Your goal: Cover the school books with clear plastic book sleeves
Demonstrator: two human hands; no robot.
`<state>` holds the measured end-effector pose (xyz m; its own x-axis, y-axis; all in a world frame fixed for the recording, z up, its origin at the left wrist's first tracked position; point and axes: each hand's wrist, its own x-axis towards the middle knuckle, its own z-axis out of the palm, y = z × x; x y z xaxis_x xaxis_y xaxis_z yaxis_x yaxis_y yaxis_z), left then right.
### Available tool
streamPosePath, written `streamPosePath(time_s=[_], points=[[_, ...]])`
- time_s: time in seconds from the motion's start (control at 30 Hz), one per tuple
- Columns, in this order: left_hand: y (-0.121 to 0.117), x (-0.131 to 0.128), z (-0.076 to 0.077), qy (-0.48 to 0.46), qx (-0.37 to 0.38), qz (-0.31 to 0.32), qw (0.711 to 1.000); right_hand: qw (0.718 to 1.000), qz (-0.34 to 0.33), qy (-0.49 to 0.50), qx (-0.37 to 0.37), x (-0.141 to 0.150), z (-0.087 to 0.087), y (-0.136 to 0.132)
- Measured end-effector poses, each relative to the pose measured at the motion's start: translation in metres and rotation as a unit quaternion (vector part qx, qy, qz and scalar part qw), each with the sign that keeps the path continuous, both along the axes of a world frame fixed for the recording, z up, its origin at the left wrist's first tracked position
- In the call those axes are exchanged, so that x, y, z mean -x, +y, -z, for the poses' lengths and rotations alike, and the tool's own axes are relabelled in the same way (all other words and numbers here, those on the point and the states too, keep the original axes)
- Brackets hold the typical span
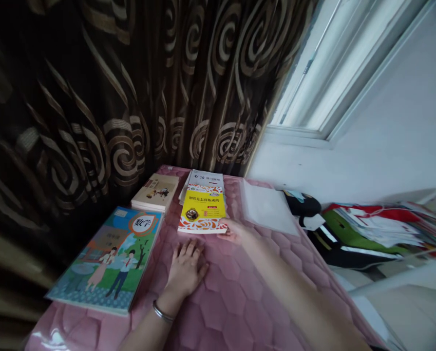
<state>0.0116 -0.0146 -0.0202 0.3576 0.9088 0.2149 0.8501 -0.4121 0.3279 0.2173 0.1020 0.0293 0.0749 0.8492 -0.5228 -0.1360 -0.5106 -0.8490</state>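
My right hand [232, 231] grips the lower right corner of a yellow and white book [202, 209] with red leaf patterns. That book partly covers a grey-white booklet [206, 178] behind it. Flat on the pink quilted surface [232, 302], just in front of the yellow book, rests my left hand [187, 267], fingers spread and holding nothing. A metal bracelet [162, 312] circles the left wrist. To the left lies a blue and green textbook [110, 258] with two drawn figures. Beyond it sits a small stack of beige books [155, 192].
Dark curtains [130, 87] with swirl patterns hang behind the books. A clear plastic sheet or folder [269, 207] lies at the surface's right side. Past the right edge are piled papers [382, 226] and a green and black bag [349, 236]. A window [312, 68] stands above.
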Motion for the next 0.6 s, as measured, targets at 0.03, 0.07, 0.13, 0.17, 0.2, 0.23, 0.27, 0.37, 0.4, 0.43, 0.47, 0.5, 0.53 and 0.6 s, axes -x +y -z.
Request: streamPosePath(time_s=[0.03, 0.07, 0.13, 0.17, 0.2, 0.23, 0.27, 0.37, 0.4, 0.43, 0.47, 0.5, 0.53, 0.6], points=[[0.000, 0.000, 0.000, 0.003, -0.001, -0.003, 1.000, 1.000, 0.002, 0.013, 0.001, 0.000, 0.001, -0.005], [0.000, -0.001, -0.001, 0.004, -0.001, -0.004, 1.000, 1.000, 0.003, 0.025, 0.000, 0.000, 0.001, -0.008], [-0.001, -0.001, -0.002, 0.006, -0.002, -0.005, 1.000, 0.999, 0.000, 0.045, -0.007, 0.003, -0.001, -0.009], [-0.001, -0.001, -0.003, 0.006, -0.002, -0.003, 1.000, 0.999, -0.003, 0.052, -0.012, 0.006, -0.004, -0.007], [-0.002, -0.001, -0.003, 0.007, -0.002, -0.001, 1.000, 0.998, -0.006, 0.057, -0.018, 0.008, -0.006, -0.005], [-0.002, 0.000, -0.004, 0.009, -0.003, 0.001, 1.000, 0.998, -0.009, 0.062, -0.026, 0.011, -0.009, -0.004], [-0.002, 0.000, -0.004, 0.011, -0.005, 0.002, 1.000, 0.997, -0.011, 0.066, -0.036, 0.013, -0.013, -0.003], [-0.002, 0.000, -0.005, 0.019, -0.012, 0.001, 1.000, 0.994, -0.012, 0.080, -0.067, 0.012, -0.027, -0.010], [-0.002, 0.000, -0.005, 0.022, -0.014, -0.001, 1.000, 0.994, -0.010, 0.084, -0.075, 0.008, -0.031, -0.016], [-0.003, 0.000, -0.005, 0.026, -0.015, -0.004, 1.000, 0.993, -0.007, 0.088, -0.081, 0.002, -0.035, -0.025], [-0.003, -0.001, -0.006, 0.030, -0.016, -0.009, 0.999, 0.992, -0.002, 0.092, -0.087, -0.006, -0.038, -0.036], [-0.003, -0.001, -0.006, 0.035, -0.017, -0.014, 0.999, 0.991, 0.005, 0.097, -0.091, -0.016, -0.039, -0.049], [-0.003, -0.002, -0.007, 0.040, -0.018, -0.017, 0.999, 0.990, 0.011, 0.101, -0.095, -0.028, -0.039, -0.065], [-0.003, -0.002, -0.009, 0.048, -0.021, -0.017, 0.998, 0.988, 0.025, 0.113, -0.099, -0.053, -0.033, -0.101]])
